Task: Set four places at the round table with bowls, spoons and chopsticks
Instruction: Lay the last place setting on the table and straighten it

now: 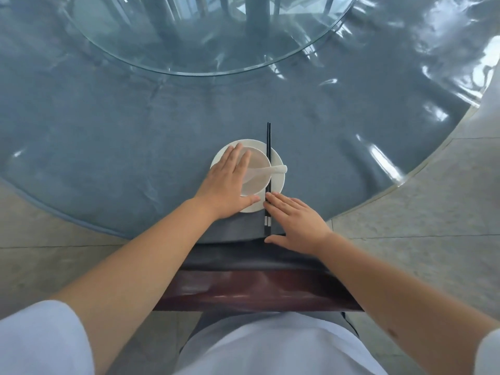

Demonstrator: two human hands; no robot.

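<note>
A white plate lies near the table's front edge with a white bowl on it. A white spoon rests in the bowl, its handle pointing right over the rim. Black chopsticks lie lengthwise across the plate's right side, their ends reaching past the table edge. My left hand lies flat over the left part of the bowl and plate, fingers spread. My right hand is flat beside the chopsticks' near end, its fingertips touching them.
The round table has a blue-grey cloth under clear plastic. A glass turntable fills its middle. A dark wooden chair back stands between me and the table. Pale floor tiles show at right.
</note>
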